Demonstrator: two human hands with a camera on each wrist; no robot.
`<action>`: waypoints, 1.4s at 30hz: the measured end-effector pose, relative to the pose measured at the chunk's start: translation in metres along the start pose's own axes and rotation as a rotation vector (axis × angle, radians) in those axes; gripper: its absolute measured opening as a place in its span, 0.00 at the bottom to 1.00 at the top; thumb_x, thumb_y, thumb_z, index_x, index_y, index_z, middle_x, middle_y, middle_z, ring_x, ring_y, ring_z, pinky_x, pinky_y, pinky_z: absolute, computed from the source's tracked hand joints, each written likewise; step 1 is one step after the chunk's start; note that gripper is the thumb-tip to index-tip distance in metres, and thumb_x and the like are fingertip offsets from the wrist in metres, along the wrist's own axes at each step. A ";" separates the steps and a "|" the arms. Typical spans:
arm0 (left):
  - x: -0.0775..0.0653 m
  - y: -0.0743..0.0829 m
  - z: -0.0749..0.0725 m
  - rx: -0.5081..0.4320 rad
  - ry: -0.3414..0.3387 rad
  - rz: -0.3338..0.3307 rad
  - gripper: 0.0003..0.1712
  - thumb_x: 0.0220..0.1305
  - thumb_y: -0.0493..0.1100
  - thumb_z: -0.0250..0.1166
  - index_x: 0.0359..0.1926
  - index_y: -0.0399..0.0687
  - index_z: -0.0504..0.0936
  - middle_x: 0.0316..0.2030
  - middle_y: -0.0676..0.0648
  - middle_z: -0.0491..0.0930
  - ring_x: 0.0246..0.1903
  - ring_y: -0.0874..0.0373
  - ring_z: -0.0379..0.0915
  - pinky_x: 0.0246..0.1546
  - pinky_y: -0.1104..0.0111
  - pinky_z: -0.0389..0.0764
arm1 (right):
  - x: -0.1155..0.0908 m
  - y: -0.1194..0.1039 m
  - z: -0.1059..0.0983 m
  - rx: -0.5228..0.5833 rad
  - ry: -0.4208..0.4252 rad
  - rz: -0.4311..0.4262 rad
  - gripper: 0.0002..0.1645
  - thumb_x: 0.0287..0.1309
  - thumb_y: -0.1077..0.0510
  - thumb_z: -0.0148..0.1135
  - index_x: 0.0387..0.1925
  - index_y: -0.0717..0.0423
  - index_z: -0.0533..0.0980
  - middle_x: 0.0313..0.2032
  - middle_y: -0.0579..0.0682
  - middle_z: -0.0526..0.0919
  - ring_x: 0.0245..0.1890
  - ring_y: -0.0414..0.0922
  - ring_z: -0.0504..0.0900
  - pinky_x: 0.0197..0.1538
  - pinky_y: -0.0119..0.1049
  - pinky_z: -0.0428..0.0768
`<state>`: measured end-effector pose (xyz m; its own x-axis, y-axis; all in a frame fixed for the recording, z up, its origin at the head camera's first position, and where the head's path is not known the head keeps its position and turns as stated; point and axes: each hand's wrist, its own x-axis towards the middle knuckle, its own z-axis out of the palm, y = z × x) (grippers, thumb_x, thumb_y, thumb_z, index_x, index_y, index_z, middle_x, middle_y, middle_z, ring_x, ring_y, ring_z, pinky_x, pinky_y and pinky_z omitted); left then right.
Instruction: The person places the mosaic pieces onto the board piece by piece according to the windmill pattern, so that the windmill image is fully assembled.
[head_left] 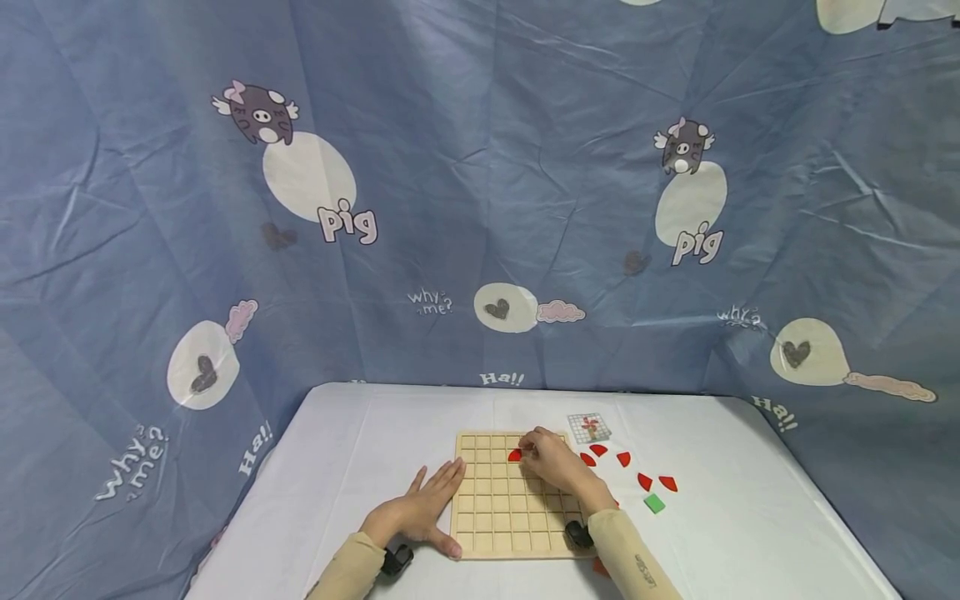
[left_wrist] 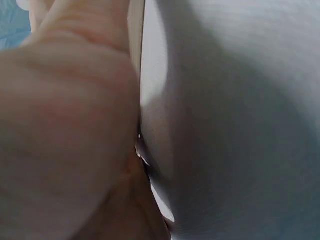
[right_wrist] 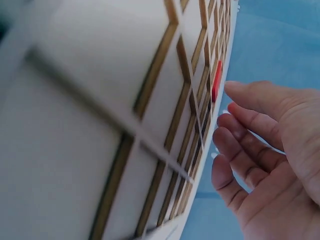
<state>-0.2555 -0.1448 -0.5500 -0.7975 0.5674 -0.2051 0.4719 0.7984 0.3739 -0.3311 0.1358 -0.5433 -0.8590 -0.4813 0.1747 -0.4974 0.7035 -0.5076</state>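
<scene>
A square wooden grid board (head_left: 491, 525) lies on the white table. My left hand (head_left: 423, 507) rests at its left edge with the fingers spread, thumb near the lower corner. Over the board's upper right part, my right hand (head_left: 553, 461) has thumb and fingertips drawn together, pinching a small red piece that the fingers mostly hide. Just left of those fingertips, a red fan-shaped piece (head_left: 514, 456) lies in a cell; in the right wrist view this red piece (right_wrist: 216, 81) shows edge-on beyond the thumb. The left wrist view is mostly filled by my hand and the tabletop.
Several red fan-shaped pieces (head_left: 645, 482) lie scattered right of the board, with a green square piece (head_left: 655, 503) nearby. A small gridded picture card (head_left: 589, 427) with a red flower lies beyond the upper right corner. A blue patterned curtain (head_left: 495, 200) hangs behind the table.
</scene>
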 end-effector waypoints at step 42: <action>0.000 0.001 -0.003 -0.029 -0.021 0.021 0.79 0.37 0.75 0.69 0.75 0.36 0.36 0.76 0.36 0.34 0.76 0.40 0.32 0.71 0.38 0.34 | -0.054 0.059 -0.061 -0.012 0.131 0.198 0.15 0.48 0.67 0.65 0.41 0.60 0.77 0.38 0.52 0.79 0.39 0.47 0.78 0.42 0.42 0.78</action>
<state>-0.2560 -0.1444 -0.5467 -0.7791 0.5884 -0.2161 0.4773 0.7804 0.4039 -0.3216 0.2351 -0.5312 -0.9479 -0.2618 0.1816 -0.3186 0.7837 -0.5331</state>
